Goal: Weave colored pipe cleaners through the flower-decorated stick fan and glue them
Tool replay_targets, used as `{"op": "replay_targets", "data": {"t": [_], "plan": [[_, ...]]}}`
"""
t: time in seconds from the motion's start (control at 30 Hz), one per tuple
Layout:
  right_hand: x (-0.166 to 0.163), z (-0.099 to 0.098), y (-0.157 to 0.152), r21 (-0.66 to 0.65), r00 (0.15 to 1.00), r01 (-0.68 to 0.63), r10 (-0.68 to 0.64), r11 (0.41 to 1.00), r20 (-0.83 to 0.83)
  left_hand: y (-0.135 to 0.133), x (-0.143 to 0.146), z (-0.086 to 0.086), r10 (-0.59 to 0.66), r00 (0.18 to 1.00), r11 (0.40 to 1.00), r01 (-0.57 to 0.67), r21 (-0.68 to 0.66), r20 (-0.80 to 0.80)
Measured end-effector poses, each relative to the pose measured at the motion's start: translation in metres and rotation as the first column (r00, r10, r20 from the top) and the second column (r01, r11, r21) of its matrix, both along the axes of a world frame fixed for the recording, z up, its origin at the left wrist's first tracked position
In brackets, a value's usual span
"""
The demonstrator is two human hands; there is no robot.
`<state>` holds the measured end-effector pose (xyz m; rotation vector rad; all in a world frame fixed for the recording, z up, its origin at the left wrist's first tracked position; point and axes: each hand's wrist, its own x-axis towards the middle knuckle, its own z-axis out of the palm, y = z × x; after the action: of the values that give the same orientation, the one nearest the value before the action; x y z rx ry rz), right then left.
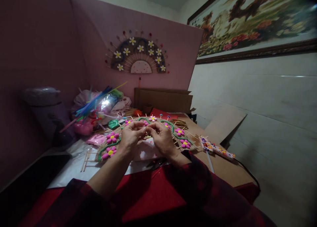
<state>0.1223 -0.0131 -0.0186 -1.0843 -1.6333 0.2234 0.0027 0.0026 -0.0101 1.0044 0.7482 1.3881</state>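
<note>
My left hand (131, 136) and my right hand (162, 137) meet fingertip to fingertip above a fan-shaped craft piece (121, 147). Both sets of fingers are pinched closed; whatever lies between them is too small or hidden to make out. The fan carries pink clay-like flowers (109, 152) with yellow centres and a wavy green strand (100, 154). Thin sticks poke out along its curved edge, some tipped with small coloured balls (168, 117). My hands cover part of its middle, and a pale half-round base (148, 151) shows beneath them.
Left stand colourful pipe cleaners (94, 103) and plastic bags of material. Loose sticks (86, 159) lie on white sheeting (66, 169). A flower-patterned object (216, 148) rests on cardboard (229, 170) at right. Dark scissors-like handles (158, 163) lie near me. A finished-looking fan (141, 53) hangs behind.
</note>
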Motion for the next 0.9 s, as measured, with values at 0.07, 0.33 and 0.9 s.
{"op": "replay_targets", "data": {"t": [0.07,0.33,0.9], "plan": [[-0.0004,-0.0010,0.0014,-0.013,0.998,-0.032,0.031,0.999,-0.048,0.0010,0.0000,-0.0017,0.019,0.999,1.000,-0.019,0.019,0.026],[-0.0003,-0.0022,0.0021,-0.019,0.993,-0.041,0.039,0.999,-0.109,-0.0005,0.0030,-0.0033,-0.004,1.000,0.993,0.007,0.116,-0.028],[0.0026,-0.0016,0.0103,-0.061,0.872,-0.336,0.286,0.940,-0.397,0.0000,0.0015,-0.0015,-0.097,0.985,0.991,0.109,0.076,-0.140]]}}
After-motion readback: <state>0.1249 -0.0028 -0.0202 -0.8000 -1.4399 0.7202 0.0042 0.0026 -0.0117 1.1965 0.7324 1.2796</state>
